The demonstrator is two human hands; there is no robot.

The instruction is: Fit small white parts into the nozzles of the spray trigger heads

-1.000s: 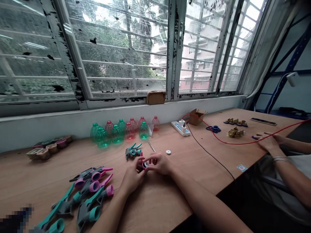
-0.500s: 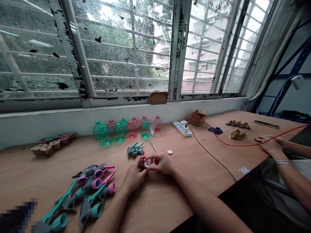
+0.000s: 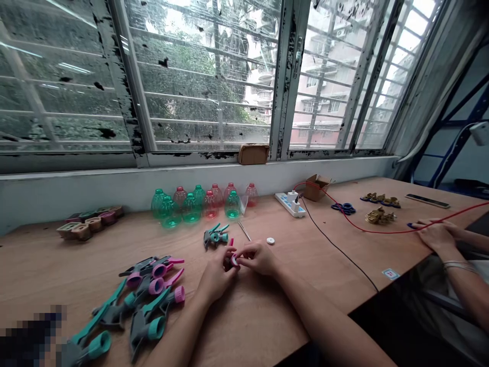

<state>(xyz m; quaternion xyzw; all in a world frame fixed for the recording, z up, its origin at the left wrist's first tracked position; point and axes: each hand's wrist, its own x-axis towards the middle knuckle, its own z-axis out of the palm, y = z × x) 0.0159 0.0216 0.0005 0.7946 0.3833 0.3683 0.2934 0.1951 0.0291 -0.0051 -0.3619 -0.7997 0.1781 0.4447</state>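
Observation:
My left hand (image 3: 216, 274) is closed around a spray trigger head (image 3: 234, 260) with a pink collar and a pink lever poking up past the fingers. Its body is mostly hidden in the palm. Something white shows inside the collar, which faces me. My right hand (image 3: 260, 258) pinches the collar's right rim between thumb and fingertips. Just behind both hands lie small teal-and-grey spray heads (image 3: 216, 236), a thin metal rod (image 3: 245, 231) and a white disc (image 3: 270, 241).
Grey spray heads with teal and pink collars (image 3: 156, 287) lie at left. Green and red clear bottles (image 3: 191, 208) line the wall, beside a power strip (image 3: 290, 205). A black cable (image 3: 331, 242) crosses at right, near another person's hands (image 3: 433, 234).
The view has shifted slightly, so everything sits a little further right. The collar has turned more sideways, and my right fingertips have closed together at its rim.

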